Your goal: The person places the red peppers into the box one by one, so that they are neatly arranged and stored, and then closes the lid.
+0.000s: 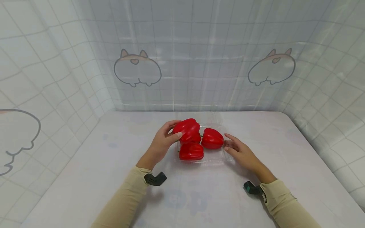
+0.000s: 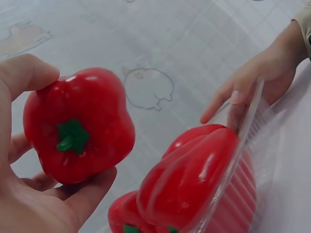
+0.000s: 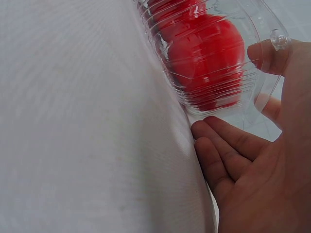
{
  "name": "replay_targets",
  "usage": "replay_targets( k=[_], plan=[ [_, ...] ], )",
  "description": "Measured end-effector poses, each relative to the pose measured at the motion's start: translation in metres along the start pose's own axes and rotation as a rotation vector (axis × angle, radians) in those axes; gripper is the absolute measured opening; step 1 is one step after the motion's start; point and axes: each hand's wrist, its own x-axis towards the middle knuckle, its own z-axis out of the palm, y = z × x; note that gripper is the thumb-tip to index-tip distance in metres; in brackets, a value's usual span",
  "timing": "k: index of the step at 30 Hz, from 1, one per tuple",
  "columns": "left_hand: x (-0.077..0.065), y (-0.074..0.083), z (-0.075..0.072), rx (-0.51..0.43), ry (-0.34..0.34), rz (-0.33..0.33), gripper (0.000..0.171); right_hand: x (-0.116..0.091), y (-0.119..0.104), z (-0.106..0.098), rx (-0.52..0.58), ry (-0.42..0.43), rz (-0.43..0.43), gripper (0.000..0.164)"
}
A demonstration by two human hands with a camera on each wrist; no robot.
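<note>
My left hand [image 1: 163,139] holds a red bell pepper [image 1: 186,129] over the left part of a clear plastic clamshell box [image 1: 212,155]. Thumb and fingers wrap its sides; the left wrist view shows the held pepper's green stem [image 2: 72,138]. In the box lie a bell pepper at the right [image 1: 212,138], one at the front [image 1: 191,151], and another mostly hidden under the held one. At the box's right end, my right hand [image 1: 242,153] grips the rim loosely, with lower fingers [image 3: 226,158] outside the wall near the table.
The box's transparent lid [image 1: 199,117] lies folded back toward the rear curtain. A pale cloth covers the table [image 1: 114,177]. Checked curtains [image 1: 205,63] with cartoon animal prints hang behind it and along both sides.
</note>
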Motion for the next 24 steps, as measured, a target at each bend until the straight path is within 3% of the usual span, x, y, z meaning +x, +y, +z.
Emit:
replay_targets(
  k=[12, 19, 24],
  plan=[
    [-0.001, 0.003, 0.013, 0.010, 0.021, -0.044, 0.056, 0.000, 0.000, -0.001, -0.005, -0.007, 0.001, 0.064],
    [0.009, 0.001, 0.020, 0.047, -0.039, -0.022, 0.056, 0.000, 0.000, -0.001, 0.002, 0.000, 0.007, 0.064],
    [0.014, 0.006, 0.026, 0.143, -0.084, 0.001, 0.055, 0.001, 0.002, -0.001, 0.003, -0.003, -0.008, 0.063]
  ],
)
